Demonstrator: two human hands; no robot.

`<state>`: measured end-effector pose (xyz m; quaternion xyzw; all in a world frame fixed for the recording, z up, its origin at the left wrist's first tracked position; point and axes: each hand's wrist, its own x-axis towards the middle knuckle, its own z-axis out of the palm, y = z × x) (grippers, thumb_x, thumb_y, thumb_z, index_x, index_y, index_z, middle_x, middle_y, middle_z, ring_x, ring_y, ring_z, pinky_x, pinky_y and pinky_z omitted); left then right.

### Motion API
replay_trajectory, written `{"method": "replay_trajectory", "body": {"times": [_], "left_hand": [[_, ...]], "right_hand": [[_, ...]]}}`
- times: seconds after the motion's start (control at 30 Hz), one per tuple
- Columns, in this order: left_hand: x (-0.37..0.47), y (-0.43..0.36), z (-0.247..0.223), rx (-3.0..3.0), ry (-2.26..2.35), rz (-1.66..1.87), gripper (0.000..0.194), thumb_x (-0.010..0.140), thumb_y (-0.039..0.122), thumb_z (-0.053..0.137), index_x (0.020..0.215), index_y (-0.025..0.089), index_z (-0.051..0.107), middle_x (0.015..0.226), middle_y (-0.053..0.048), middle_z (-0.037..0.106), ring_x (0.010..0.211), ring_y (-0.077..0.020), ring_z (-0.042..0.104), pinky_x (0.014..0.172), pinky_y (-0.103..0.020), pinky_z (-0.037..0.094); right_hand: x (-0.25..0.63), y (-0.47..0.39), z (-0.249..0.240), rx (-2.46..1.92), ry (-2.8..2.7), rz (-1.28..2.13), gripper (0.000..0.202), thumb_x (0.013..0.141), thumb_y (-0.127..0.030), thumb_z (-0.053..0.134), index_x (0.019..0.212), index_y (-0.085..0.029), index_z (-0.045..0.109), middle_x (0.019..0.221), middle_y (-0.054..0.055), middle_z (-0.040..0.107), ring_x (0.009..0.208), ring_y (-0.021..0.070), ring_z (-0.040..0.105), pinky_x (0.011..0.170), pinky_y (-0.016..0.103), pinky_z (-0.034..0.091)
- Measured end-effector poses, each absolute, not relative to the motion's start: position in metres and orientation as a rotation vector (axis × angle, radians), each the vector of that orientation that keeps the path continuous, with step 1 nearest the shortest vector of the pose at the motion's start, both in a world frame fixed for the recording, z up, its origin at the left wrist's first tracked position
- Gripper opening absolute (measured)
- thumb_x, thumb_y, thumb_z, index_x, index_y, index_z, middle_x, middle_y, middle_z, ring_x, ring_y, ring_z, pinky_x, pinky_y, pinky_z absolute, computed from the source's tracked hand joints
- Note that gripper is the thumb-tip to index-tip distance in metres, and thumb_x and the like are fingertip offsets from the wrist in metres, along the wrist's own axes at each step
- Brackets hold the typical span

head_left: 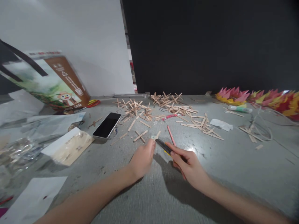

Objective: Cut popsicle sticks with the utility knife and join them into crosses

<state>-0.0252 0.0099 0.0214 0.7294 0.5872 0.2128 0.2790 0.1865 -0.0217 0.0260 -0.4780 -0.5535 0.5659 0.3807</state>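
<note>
My left hand (143, 159) is closed, thumb uppermost, at the centre of the table. From its fingertips sticks out the end of a small wooden stick (158, 134), with a pale scrap beside it. My right hand (190, 166) is wrapped around a long black tool with a yellow part (164, 145); its exact kind is unclear. The tool's tip comes close to the left fingertips, and I cannot tell whether they touch. Just beyond the tool lies a pink striped stick (171, 135). Left of it, two wooden sticks form a cross (140, 136) flat on the table.
Loose and crossed wooden sticks (134, 109) are heaped at the back. A phone (107, 125), an open paper packet (72, 147) and a printed bag (53, 84) stand or lie left. Rightward are a white paper scrap (221, 124), a glue stick (240, 109), a cable (268, 132) and pink-yellow paper petals (232, 95).
</note>
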Motion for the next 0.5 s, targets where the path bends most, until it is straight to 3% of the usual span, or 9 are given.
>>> {"method": "replay_trajectory", "body": {"times": [0.2,0.37,0.5], "left_hand": [[-0.0238,0.0097,0.0250,1.944,1.586,0.612,0.037,0.110,0.042,0.020,0.088,0.024,0.045,0.070,0.000,0.052,0.063,-0.0191,0.051,0.061,-0.030,0.026],[-0.0237,0.0099,0.0221,1.886,1.539,0.719,0.035,0.110,0.042,0.022,0.087,0.024,0.042,0.070,0.002,0.050,0.063,-0.0181,0.047,0.062,-0.029,0.030],[-0.0235,0.0116,0.0213,1.737,1.338,0.868,0.040,0.109,0.051,0.024,0.083,0.024,0.040,0.070,0.003,0.047,0.061,-0.0153,0.044,0.061,-0.028,0.034]], "right_hand": [[0.1863,-0.0170,0.0227,-1.123,-1.255,1.605,0.065,0.096,-0.055,0.062,0.151,-0.019,0.058,0.059,-0.009,0.041,0.037,0.0046,0.029,0.033,0.017,0.026],[0.1832,-0.0205,0.0212,-0.993,-1.148,1.830,0.072,0.098,-0.056,0.061,0.161,-0.025,0.041,0.063,-0.008,0.051,0.036,0.0054,0.041,0.035,0.017,0.032],[0.1832,-0.0208,0.0221,-0.902,-1.061,1.979,0.076,0.099,-0.055,0.061,0.164,-0.029,0.033,0.064,-0.009,0.051,0.036,0.0059,0.044,0.036,0.017,0.031]]}}
